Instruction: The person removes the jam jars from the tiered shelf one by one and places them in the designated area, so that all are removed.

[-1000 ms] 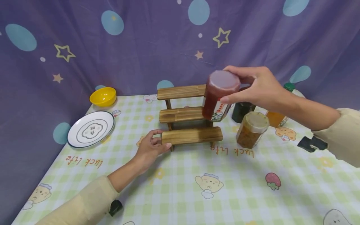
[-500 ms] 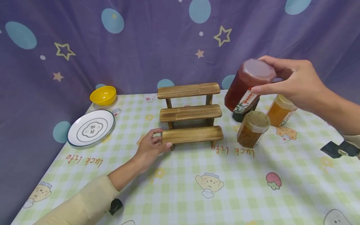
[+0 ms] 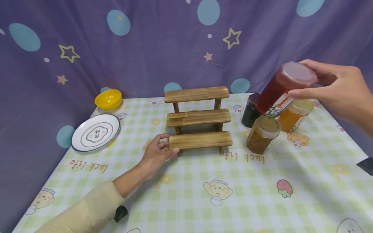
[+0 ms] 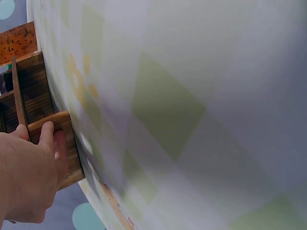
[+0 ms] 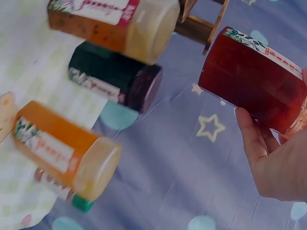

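Note:
In the head view my right hand (image 3: 341, 87) grips a red jam jar (image 3: 287, 87) near its lid and holds it tilted in the air at the right. The right wrist view shows the same red jar with its label along one side. My left hand (image 3: 157, 152) holds the left end of the lowest step of a three-tier wooden stand (image 3: 201, 139), fingers behind and thumb in front. Below the raised jar stand a brown jar (image 3: 262, 136), a dark jar (image 3: 250, 111) and an orange jar (image 3: 294, 116), the last two partly covered by it.
A white plate (image 3: 81, 137) with a dark rim lies at the left, and a yellow bowl (image 3: 108, 99) sits behind it. In the right wrist view a small green-capped bottle (image 5: 62, 189) lies beyond the orange jar. A purple curtain (image 3: 145, 48) hangs behind the table.
My right hand has carried the red jar rightwards, away from the front of the stand to above the other jars. My left hand has stayed on the lowest step.

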`<state>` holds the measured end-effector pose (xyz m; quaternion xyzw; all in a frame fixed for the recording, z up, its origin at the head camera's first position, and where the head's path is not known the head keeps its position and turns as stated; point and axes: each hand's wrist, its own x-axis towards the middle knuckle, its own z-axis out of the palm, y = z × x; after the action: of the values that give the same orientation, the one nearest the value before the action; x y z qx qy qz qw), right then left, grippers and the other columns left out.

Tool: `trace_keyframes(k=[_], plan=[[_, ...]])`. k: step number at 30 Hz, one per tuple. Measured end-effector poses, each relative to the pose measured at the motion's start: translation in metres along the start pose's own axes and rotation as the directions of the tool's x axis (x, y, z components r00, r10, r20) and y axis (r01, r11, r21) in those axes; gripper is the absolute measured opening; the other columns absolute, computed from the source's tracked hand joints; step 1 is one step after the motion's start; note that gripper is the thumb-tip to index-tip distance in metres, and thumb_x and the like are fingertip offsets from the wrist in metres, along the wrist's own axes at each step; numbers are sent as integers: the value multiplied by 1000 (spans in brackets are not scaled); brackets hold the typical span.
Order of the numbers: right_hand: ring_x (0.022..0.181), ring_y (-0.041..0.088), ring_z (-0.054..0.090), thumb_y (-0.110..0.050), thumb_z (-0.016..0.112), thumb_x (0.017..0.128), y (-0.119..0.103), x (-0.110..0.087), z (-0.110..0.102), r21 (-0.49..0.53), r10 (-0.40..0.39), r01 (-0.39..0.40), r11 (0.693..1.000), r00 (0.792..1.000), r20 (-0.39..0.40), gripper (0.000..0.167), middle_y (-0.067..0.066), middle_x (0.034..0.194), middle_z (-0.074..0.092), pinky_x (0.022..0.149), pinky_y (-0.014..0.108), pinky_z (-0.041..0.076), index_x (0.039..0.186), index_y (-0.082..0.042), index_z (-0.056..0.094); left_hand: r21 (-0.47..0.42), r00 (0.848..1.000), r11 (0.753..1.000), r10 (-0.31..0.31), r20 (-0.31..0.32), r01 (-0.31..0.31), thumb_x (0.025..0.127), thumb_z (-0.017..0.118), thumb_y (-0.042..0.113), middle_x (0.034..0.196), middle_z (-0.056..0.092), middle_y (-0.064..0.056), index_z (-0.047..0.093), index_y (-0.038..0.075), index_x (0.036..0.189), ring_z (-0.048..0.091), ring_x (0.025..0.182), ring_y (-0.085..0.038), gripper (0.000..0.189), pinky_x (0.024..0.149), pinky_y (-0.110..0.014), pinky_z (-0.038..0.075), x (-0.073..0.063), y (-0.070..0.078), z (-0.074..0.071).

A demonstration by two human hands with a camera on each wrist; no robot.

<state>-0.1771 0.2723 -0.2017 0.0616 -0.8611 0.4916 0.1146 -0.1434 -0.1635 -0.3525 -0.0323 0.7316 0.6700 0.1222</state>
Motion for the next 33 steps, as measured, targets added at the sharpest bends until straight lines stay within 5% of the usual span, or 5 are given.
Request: trace_keyframes(k=[6, 10, 16, 24, 33], plan=[[76, 13, 58, 8, 74, 79, 22, 1, -12, 203, -125, 115, 973, 991, 39, 53, 4, 96, 66, 59, 16, 47, 128, -4, 57, -4, 1000, 1000, -8, -4, 8, 88, 67, -2, 120, 53, -18, 35, 11, 141, 63, 98, -29, 63, 92, -38, 53, 1, 0, 0], [76, 16, 63, 27, 64, 75, 36, 4, -16, 453, -242, 201, 868, 970, 34, 50, 12, 95, 68, 61, 16, 52, 122, 13, 54, -10, 1000, 1000, -13, -3, 13, 88, 67, -2, 122, 52, -19, 35, 11, 141, 63, 100, -30, 63, 92, -37, 53, 0, 0, 0], [75, 11, 64, 34, 57, 72, 60, 4, -27, 554, -258, 236, 799, 965, -39, 51, 7, 93, 70, 65, 13, 52, 118, 10, 59, 8, 1000, 1000, -11, 2, 11, 88, 68, 0, 123, 52, -18, 34, 11, 141, 63, 100, -28, 64, 92, -36, 53, 0, 0, 0], [75, 0, 63, 24, 65, 75, 82, -7, -38, 242, -135, 140, 960, 990, -36, 54, -8, 93, 68, 64, 7, 48, 119, -8, 62, 21, 1000, 1000, -10, 2, 10, 88, 68, 1, 126, 51, -18, 33, 11, 142, 63, 99, -26, 64, 93, -36, 53, 0, 0, -1], [79, 1, 63, 11, 71, 80, 98, -20, -36, 58, -63, 59, 997, 996, 60, 52, -10, 94, 68, 64, 10, 46, 126, -9, 57, 0, 1000, 1000, -11, 3, 11, 88, 67, 0, 121, 53, -18, 34, 11, 141, 63, 99, -29, 63, 93, -38, 52, 0, 1, -1]])
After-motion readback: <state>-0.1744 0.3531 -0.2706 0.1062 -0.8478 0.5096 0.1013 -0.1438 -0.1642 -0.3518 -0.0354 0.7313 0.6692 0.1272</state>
